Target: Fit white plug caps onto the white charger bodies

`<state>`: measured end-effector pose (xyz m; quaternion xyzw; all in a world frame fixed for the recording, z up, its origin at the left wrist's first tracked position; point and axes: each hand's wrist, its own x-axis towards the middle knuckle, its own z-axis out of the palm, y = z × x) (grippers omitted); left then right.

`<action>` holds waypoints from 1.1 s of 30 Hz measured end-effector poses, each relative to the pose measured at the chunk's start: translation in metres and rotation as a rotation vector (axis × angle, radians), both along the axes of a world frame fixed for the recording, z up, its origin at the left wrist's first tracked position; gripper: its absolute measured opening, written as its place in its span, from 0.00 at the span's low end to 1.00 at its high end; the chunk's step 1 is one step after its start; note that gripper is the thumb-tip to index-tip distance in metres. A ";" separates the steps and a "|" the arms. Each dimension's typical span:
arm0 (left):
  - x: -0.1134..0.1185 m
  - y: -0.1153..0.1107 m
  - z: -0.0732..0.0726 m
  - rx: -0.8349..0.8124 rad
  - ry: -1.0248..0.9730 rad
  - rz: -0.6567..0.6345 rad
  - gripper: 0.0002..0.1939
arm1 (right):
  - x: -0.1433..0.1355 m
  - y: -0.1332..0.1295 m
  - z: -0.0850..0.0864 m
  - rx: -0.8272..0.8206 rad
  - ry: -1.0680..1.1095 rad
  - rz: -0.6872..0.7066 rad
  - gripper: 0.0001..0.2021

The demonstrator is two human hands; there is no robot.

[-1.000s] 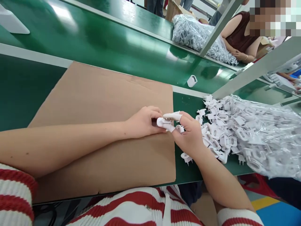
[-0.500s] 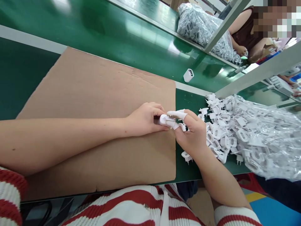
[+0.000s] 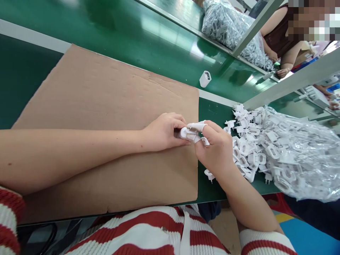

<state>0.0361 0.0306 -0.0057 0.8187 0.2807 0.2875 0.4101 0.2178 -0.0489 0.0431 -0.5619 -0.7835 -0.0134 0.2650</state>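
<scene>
Over the right part of the cardboard sheet (image 3: 119,102), my left hand (image 3: 166,132) is closed around a small white plastic charger piece (image 3: 183,132). My right hand (image 3: 214,141), with white covers on its thumb and forefinger, pinches the near end of the same piece. Both hands meet there, and fingers hide much of the piece, so its exact shape does not show. Just beyond my right hand lies a heap of white plug parts (image 3: 245,141) with pins and ring-shaped frames. One loose plug part (image 3: 209,175) lies below my right wrist.
A clear plastic bag (image 3: 308,152) of plug parts spills out at right. A white charger housing (image 3: 205,79) stands on the green conveyor belt (image 3: 164,46). Across it are another filled bag (image 3: 225,28) and a co-worker's arms (image 3: 289,60). A pale metal post (image 3: 292,78) rises at right.
The white housing on the belt has moved left. My hands keep their grip on the charger piece, with the right fingers shifted slightly left. The co-worker's hand has moved into view.
</scene>
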 end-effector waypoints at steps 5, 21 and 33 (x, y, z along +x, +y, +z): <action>0.001 -0.001 0.000 0.003 -0.002 0.018 0.11 | -0.002 -0.001 -0.001 -0.083 0.076 -0.037 0.10; -0.007 0.143 0.013 0.113 0.176 0.669 0.23 | 0.064 0.014 0.007 -0.491 -0.074 -0.078 0.31; -0.001 0.181 0.015 0.466 0.217 0.874 0.41 | 0.070 0.030 -0.003 -0.336 0.638 -0.177 0.10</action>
